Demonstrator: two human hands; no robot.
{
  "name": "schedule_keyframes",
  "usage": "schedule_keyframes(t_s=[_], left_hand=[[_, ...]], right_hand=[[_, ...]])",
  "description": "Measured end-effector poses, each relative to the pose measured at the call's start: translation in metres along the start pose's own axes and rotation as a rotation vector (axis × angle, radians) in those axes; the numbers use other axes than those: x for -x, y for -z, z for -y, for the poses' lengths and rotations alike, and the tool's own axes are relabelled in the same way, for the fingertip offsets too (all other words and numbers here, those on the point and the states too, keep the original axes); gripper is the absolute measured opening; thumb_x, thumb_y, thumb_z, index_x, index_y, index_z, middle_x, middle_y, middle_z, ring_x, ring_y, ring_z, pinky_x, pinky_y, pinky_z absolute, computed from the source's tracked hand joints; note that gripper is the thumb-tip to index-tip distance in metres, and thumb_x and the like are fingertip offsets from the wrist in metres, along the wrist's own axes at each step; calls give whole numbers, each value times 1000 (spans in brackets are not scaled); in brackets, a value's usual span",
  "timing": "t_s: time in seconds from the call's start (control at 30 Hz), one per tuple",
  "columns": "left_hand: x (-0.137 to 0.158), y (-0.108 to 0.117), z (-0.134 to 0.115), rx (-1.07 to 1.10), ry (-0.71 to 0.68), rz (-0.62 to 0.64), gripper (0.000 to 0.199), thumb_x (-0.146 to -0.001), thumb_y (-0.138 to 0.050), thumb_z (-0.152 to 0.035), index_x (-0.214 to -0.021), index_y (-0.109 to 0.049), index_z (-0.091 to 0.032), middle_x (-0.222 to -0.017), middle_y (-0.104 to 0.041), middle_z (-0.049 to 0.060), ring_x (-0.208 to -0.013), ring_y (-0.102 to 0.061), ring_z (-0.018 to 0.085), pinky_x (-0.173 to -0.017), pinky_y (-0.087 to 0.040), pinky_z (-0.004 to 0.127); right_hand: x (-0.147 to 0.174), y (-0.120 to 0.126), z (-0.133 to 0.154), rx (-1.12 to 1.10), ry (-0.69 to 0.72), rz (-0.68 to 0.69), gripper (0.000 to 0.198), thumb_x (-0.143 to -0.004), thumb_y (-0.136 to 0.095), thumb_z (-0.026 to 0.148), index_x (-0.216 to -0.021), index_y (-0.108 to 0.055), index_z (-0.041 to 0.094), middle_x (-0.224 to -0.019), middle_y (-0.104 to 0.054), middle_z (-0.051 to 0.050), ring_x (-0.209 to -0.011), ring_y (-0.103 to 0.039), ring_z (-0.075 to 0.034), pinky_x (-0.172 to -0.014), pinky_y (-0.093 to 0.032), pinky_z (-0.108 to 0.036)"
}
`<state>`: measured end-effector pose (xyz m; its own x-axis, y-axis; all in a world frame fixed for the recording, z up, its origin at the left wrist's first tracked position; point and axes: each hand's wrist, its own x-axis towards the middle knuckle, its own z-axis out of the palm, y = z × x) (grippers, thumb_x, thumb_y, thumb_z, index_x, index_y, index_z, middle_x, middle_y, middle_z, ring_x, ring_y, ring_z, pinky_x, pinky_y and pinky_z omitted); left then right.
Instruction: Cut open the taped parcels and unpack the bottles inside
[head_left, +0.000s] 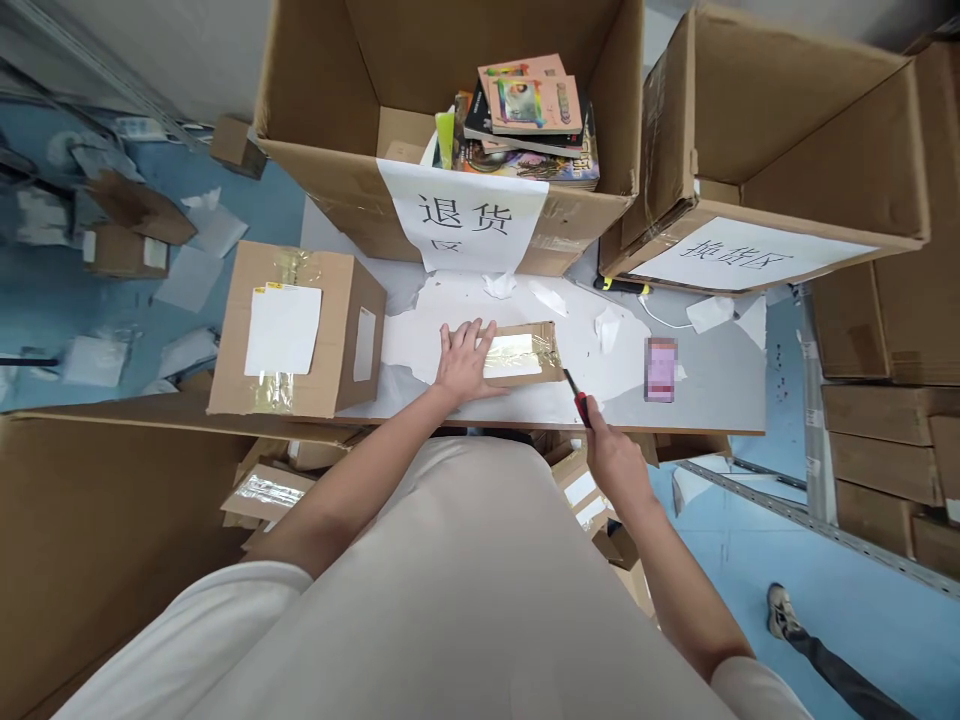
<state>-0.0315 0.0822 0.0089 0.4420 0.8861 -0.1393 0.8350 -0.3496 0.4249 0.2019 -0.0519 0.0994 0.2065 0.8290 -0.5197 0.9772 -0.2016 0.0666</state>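
Observation:
A small flat cardboard box [551, 345] with clear tape and a white label lies on the table in front of me. My left hand [463, 365] rests flat on its left end, fingers spread. My right hand [616, 455] is closed round the red and black handle of a utility knife [581, 402]. The knife's dark tip points at the box's lower right corner; whether it touches cannot be told. To the left stands a bigger taped carton [337, 310] with a blank-looking white sheet on top.
Behind is a large open carton [330, 185] holding several books [532, 105]. Right of it stands another open carton [810, 225]. A pixelated pink item [661, 370], paper scraps [607, 328] and a yellow-black tool [624, 286] lie on the table [720, 390]. Another person's leg [832, 660] shows lower right.

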Motion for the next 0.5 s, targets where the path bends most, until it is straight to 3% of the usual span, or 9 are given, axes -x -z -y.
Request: schedule_keyframes(t_s=[0.07, 0.17, 0.27, 0.3, 0.37, 0.43, 0.5], left_hand=[[2, 4, 1, 9, -32, -7, 122, -53, -69, -69, -147, -18, -12, -151, -21, 23, -138, -15, 44, -109, 5, 61], [17, 5, 8, 63, -28, -73, 129, -50, -71, -70, -148, -12, -12, -154, -9, 23, -141, -3, 43, -110, 2, 62], [45, -10, 22, 241, 157, -155, 136, -47, -76, -66, -148, -4, -11, -154, -3, 24, -142, -4, 40, -111, -13, 58], [54, -18, 27, 327, 245, -156, 135, -47, -77, -63, -148, -5, -10, -154, -7, 25, -142, -11, 38, -111, -20, 55], [69, -34, 34, 507, 360, -97, 115, -56, -75, -57, -146, -20, -11, -148, -29, 23, -136, -31, 35, -108, -32, 48], [75, -46, 38, 666, 384, -71, 86, -70, -65, -52, -140, -35, -12, -135, -51, 17, -124, -49, 29, -102, -41, 43], [74, -47, 37, 740, 386, -106, 64, -80, -55, -47, -134, -46, -14, -121, -63, 12, -111, -59, 24, -96, -46, 37]], right_hand=[[-5, -7, -13, -250, -49, -74, 59, -93, -38, 33, -148, -21, 20, -85, -68, -11, -69, -65, -23, -64, -48, -34], [-32, -29, -22, -820, -26, -159, 54, -92, -35, 46, -137, -37, 16, -98, -67, -11, -76, -64, -20, -63, -52, -31], [-72, -57, -11, -1254, -3, -191, 52, -87, -37, 56, -118, -47, 17, -106, -64, -10, -81, -63, -16, -66, -53, -29], [-84, -65, -5, -1338, -11, -177, 51, -84, -40, 57, -114, -48, 17, -104, -65, -9, -80, -62, -15, -66, -53, -29], [-103, -78, 7, -1460, -22, -121, 48, -81, -43, 58, -109, -48, 19, -97, -64, -5, -76, -62, -13, -66, -53, -28], [-112, -84, 13, -1541, -14, -83, 45, -79, -46, 57, -104, -47, 20, -92, -64, -3, -76, -61, -13, -67, -53, -27], [-115, -84, 13, -1588, 15, -99, 43, -79, -48, 56, -102, -47, 21, -92, -63, -2, -78, -61, -13, -68, -52, -27]])
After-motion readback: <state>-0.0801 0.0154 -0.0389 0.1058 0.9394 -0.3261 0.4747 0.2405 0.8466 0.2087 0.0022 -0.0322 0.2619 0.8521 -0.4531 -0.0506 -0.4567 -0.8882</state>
